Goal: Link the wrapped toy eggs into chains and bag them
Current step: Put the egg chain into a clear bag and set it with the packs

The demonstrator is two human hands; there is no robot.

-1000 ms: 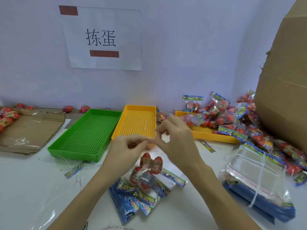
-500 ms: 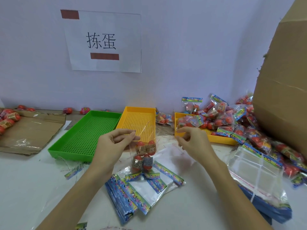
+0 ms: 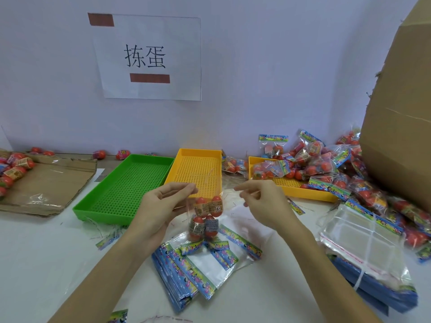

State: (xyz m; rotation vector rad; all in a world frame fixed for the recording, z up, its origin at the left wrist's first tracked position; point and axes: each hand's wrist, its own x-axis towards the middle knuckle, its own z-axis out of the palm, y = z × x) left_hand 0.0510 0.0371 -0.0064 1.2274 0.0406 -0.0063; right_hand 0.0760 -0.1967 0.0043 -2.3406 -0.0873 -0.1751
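Note:
A clear bag (image 3: pixel 205 197) holding several red wrapped toy eggs (image 3: pixel 204 220) hangs over the white table. My left hand (image 3: pixel 163 206) pinches the bag's top left corner between thumb and fingertips. My right hand (image 3: pixel 263 201) is a little to the right of the bag and apart from it, its fingers curled, and it seems to pinch a thin clear strip. Below the bag lies a stack of flat bags with blue printed headers (image 3: pixel 193 276).
A green tray (image 3: pixel 123 190) and a yellow tray (image 3: pixel 198 169) stand behind my hands. A second yellow tray (image 3: pixel 303 194) and filled bags (image 3: pixel 338 173) lie right. Bundled clear bags (image 3: pixel 361 241), a cardboard box (image 3: pixel 401 113), flat cardboard (image 3: pixel 46 183) with loose eggs (image 3: pixel 16 166).
Both hands were together at the bag's top; my right hand has pulled away to the right. The bag with eggs now hangs from my left hand alone, slightly higher.

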